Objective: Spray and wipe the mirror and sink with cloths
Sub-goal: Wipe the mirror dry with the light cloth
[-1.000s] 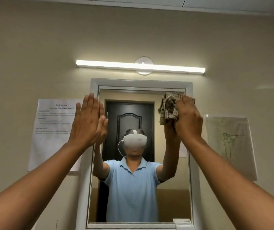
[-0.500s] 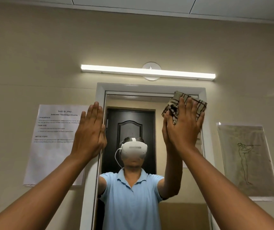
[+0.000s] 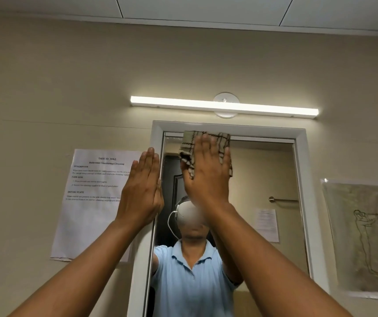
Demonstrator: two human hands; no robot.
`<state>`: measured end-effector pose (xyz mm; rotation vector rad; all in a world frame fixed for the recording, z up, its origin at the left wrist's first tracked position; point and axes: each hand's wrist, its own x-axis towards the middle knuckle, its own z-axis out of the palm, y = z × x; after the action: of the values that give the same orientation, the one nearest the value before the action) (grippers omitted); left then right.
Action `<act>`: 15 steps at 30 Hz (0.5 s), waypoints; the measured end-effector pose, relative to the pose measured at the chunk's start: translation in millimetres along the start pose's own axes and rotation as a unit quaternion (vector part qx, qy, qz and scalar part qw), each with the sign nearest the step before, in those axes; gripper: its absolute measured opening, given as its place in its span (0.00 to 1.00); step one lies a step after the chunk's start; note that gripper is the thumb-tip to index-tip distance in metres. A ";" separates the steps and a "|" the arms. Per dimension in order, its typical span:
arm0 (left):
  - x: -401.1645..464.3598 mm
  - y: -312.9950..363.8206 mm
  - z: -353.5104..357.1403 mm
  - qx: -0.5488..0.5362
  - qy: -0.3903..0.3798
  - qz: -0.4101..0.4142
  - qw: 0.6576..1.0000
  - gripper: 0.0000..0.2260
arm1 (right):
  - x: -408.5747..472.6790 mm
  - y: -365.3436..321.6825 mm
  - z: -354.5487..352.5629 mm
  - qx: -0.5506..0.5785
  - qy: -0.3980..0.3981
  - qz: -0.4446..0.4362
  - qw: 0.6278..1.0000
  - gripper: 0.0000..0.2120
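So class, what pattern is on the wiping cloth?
Dark checked lines on beige cloth, clearest in the head view.

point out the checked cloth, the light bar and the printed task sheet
checked cloth (image 3: pixel 188 147), head view, on its upper left part above the right hand's fingers
light bar (image 3: pixel 224 105), head view, on the middle of the lit tube
printed task sheet (image 3: pixel 91 209), head view, on its blank lower middle
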<state>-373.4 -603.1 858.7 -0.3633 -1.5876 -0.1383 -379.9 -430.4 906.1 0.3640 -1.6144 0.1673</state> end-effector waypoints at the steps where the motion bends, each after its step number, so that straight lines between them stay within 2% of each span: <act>1: -0.2 -0.4 -0.2 -0.001 -0.001 0.000 1.000 0.30 | 2.4 -8.2 0.8 0.000 -0.006 -0.017 1.000 0.37; 7: -1.3 1.5 -1.1 -0.041 0.013 -0.019 0.999 0.28 | 16.3 -37.6 1.8 -0.001 -0.052 -0.097 0.994 0.36; 15: -3.1 -3.6 2.5 0.007 0.001 -0.013 1.000 0.30 | 10.5 3.8 -4.7 -0.038 -0.046 -0.184 0.981 0.37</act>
<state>-376.9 -606.2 856.0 -0.3321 -1.5913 -0.1480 -377.2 -426.6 917.3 0.6106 -1.6101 -0.1959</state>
